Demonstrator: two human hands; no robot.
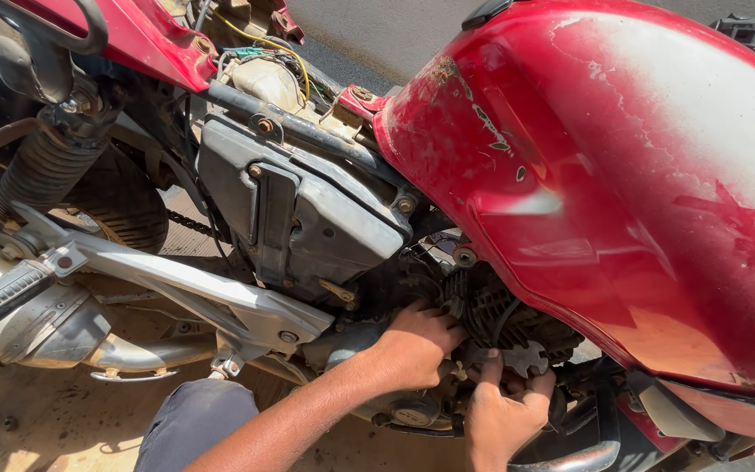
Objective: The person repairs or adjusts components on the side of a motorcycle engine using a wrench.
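Both hands work low on a motorcycle, at the dark, grimy finned metal engine (500, 315) that sits under the scuffed glossy red fuel tank (622, 175), beside the grey plastic side box (308, 210). The left hand (417, 345) presses curled fingers into the engine's side; what it grips I cannot tell. The right hand (502, 411) reaches up with its fingers curled around a part beneath the fins. A silver footrest bracket (211, 293) runs to the left. Below lies a sunlit, dusty brown floor (54, 411).
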